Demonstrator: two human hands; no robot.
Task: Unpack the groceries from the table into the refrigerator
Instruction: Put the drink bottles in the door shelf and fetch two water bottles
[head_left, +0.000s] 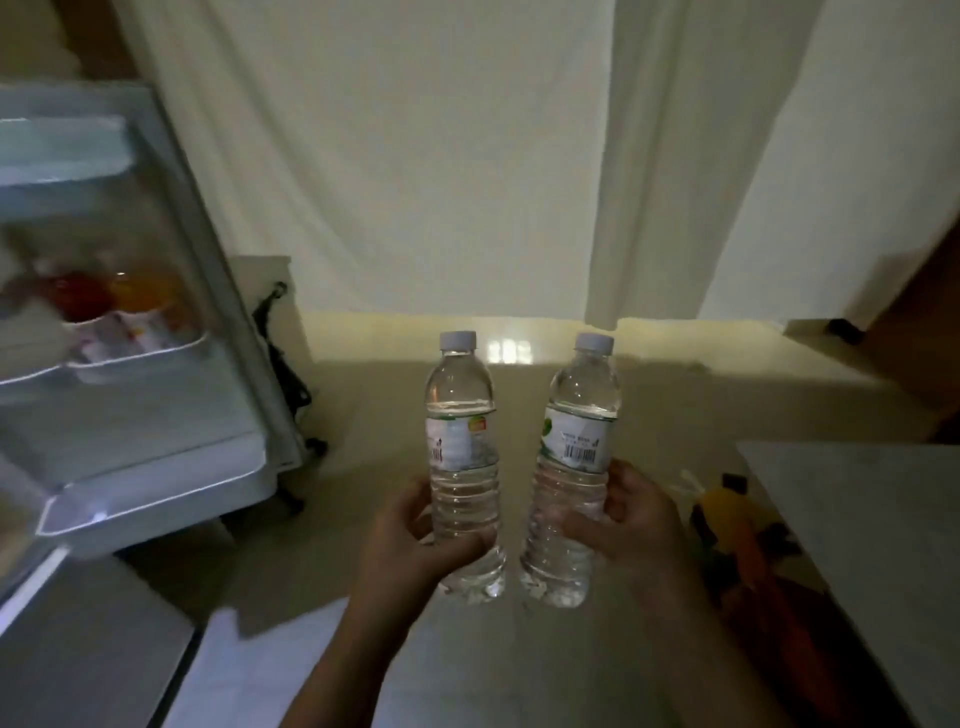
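Observation:
I hold two clear water bottles upright in front of me, above the floor. My left hand grips the lower body of the left water bottle, which has a white cap. My right hand grips the right water bottle, whose label shows a barcode. The open refrigerator door stands to the left, with its lower shelf bare and an upper shelf holding red and orange items. A corner of the table shows at the right.
Pale curtains hang ahead over a tiled floor. A black metal stand sits behind the fridge door. Orange and dark-coloured items lie beside the table edge at the right.

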